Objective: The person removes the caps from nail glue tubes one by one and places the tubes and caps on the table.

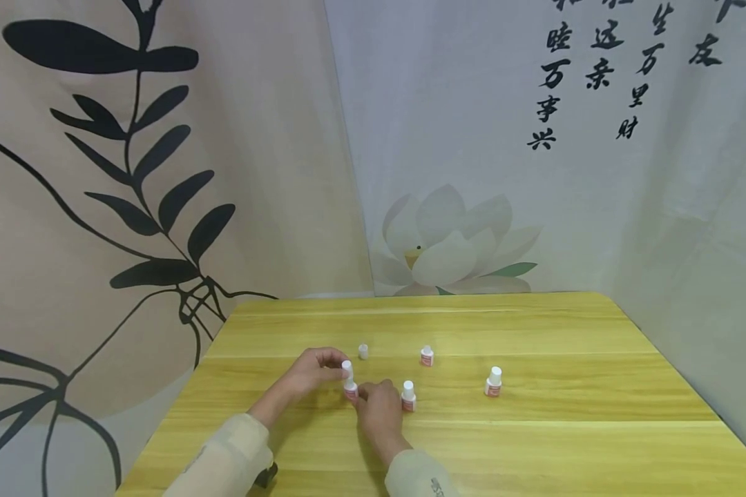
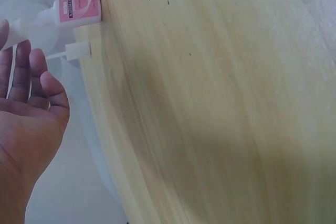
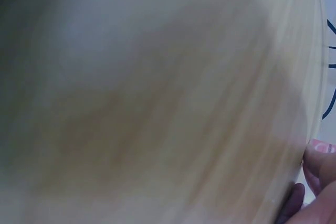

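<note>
My left hand (image 1: 316, 371) pinches a white cap (image 1: 347, 366) between thumb and fingers, in line with the neck of a small white bottle (image 1: 351, 391) with a pink label. Low on that bottle, the thumb and fingers of my right hand (image 1: 379, 411) grip it upright at the table. The left wrist view shows the label (image 2: 79, 9) side-on, and the left hand's other fingers (image 2: 39, 77) spread loosely below the cap. Only the right hand's fingertips (image 3: 315, 161) and a bit of pink label appear at the right wrist view's edge.
Just right of the right hand stands a capped bottle (image 1: 408, 397). Two more bottles stand farther off, one at the back (image 1: 427, 356) and one to the right (image 1: 494, 382). A loose white cap (image 1: 363, 351) with a thin stem (image 2: 55, 55) sits on the wooden table (image 1: 566, 442) behind the hands.
</note>
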{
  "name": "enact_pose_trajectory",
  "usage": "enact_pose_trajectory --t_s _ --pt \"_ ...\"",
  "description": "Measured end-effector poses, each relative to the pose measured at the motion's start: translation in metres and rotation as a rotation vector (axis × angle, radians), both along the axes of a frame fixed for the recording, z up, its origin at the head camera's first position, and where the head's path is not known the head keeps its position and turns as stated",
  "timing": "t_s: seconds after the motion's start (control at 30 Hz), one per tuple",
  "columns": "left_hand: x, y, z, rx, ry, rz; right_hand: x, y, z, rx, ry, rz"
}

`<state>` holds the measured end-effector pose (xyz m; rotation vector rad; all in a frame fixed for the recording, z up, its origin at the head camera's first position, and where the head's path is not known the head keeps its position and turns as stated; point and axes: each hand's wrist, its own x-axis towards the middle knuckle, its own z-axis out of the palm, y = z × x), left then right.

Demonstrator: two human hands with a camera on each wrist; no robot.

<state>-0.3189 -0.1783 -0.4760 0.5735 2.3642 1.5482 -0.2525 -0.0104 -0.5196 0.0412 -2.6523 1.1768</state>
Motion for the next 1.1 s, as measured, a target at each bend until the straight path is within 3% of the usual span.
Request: enact_pose_trajectory --t_s 0.17,0.33,1.1 --pt "0.000 0.000 0.002 0.002 -0.002 0.027 0.000 0.000 0.000 -0.004 -0.005 0.003" --pt "-0.005 -0.003 -0.004 0.018 0.004 0.028 0.000 -0.001 -0.001 -0.008 -0.015 -0.001" --pt "-0.006 -0.013 -0.002 0.060 -0.015 0.045 -0.002 -0.001 -0.002 0.009 0.034 -0.005"
